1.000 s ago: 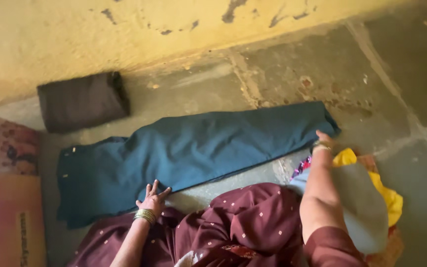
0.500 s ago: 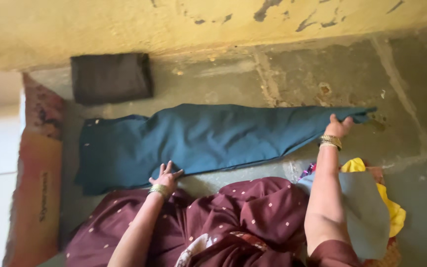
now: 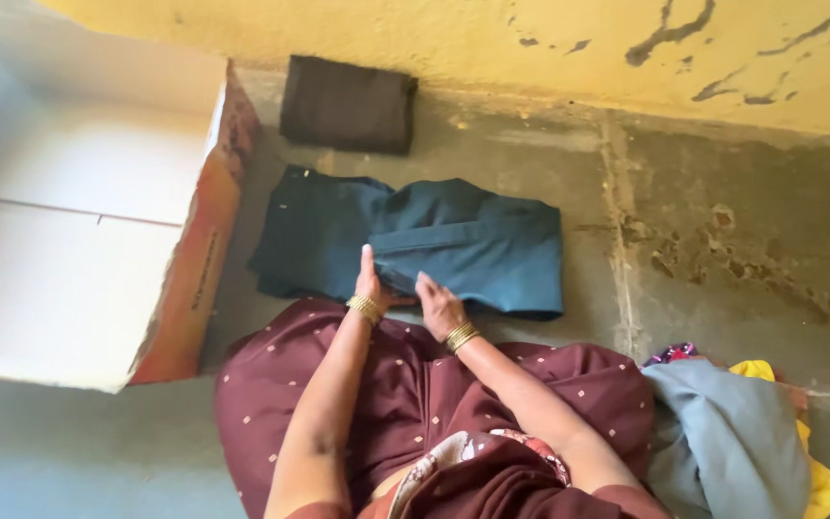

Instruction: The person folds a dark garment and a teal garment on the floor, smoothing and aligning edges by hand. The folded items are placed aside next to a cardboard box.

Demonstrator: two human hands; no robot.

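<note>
- Teal trousers (image 3: 453, 245) on the stone floor (image 3: 722, 240), right half folded over the left, near edge just in front of the knees.
- Left hand (image 3: 369, 284) flat on the near edge of the trousers, fingers straight and together, pressing down, clamped on nothing.
- Right hand (image 3: 437, 303) just beside it, palm down on the same edge, fingers loosely spread; whether a fold is pinched underneath cannot be told from here.
- Gold bangles on both wrists.
- Maroon dotted skirt (image 3: 434, 384) spread over the lap, touching the near hem of the trousers.
- Dark folded cloth (image 3: 348, 104) beyond the trousers, against the yellow wall (image 3: 530, 38), apart from them.
- Mattress (image 3: 79, 221) with a patterned orange side to the left, its corner near the trousers' left end.
- Pile of clothes (image 3: 732, 442) at the right, grey-blue on top, yellow and a bit of pink beneath, well apart from the trousers.
</note>
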